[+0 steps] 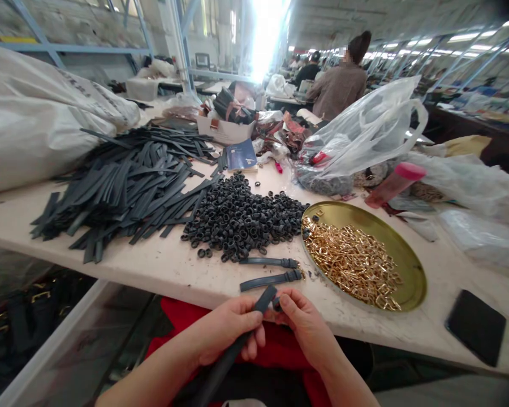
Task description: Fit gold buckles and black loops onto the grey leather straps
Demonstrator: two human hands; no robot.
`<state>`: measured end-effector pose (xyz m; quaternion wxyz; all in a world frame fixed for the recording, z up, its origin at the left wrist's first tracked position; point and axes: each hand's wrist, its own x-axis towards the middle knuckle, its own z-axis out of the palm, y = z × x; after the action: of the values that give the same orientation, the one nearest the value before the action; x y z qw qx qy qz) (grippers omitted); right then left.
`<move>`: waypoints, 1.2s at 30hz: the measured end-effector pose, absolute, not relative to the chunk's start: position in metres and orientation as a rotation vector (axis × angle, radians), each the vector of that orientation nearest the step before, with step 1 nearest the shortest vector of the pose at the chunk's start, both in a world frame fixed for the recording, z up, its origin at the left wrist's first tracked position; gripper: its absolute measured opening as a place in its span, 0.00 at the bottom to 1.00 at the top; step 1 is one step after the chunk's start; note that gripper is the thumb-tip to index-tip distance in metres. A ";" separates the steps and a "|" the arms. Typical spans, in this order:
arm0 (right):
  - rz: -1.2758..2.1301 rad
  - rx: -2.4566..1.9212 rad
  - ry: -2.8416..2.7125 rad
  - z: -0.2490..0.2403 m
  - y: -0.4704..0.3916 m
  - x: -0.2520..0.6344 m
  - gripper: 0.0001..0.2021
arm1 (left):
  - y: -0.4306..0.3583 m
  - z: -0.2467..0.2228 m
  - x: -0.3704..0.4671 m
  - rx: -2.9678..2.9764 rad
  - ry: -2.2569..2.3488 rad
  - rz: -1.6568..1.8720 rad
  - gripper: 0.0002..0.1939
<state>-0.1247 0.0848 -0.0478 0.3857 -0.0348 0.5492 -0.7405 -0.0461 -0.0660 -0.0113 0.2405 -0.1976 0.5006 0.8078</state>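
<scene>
Reader: With 12 o'clock pointing away from you across the table, what lies farthest left?

Legend: The heap of dark straps (127, 186), at about 10 o'clock from your left hand (233, 325). That hand is closed, thumb over fingers, on the held strap (227, 360), gripping it near its upper end.

Reader: And its long axis?

Legend: It runs from 7 o'clock, low by your lap, to 1 o'clock, where the free tip rises past your thumb, near the table's edge. The mound of black loops (246, 220) sits at 12 o'clock from that tip; the two buckled straps (271, 278) lie nearer, each along a 9-to-3 line, gold ends towards 3.

Reader: Which hand is nearer the tip?

Legend: Both are close. Your right hand (303, 322) is pinched nearly shut on a small dark piece (277, 304), apparently a loop, just beside the tip at about 5 o'clock. You cannot tell here whether strap and piece touch. Farther right, the round tray (401, 237) of gold buckles (352, 263) lies at 2 o'clock from your right hand.
</scene>
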 end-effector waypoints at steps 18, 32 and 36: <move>-1.821 -0.074 1.528 -0.050 0.079 -0.139 0.12 | -0.063 -0.024 -0.060 -0.392 2.301 1.695 0.12; -0.963 -0.845 2.732 -0.034 0.097 -0.197 0.09 | -0.071 -0.033 -0.082 -0.455 2.480 1.538 0.18; 0.115 -0.997 3.110 -0.025 0.112 -0.253 0.08 | -0.069 -0.037 -0.079 -0.463 2.462 1.598 0.18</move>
<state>-0.2530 0.1117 -0.0255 -0.0632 -0.3044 0.9498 0.0350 -0.0787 -0.0691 -0.0374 0.0849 -0.1552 0.8255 0.5359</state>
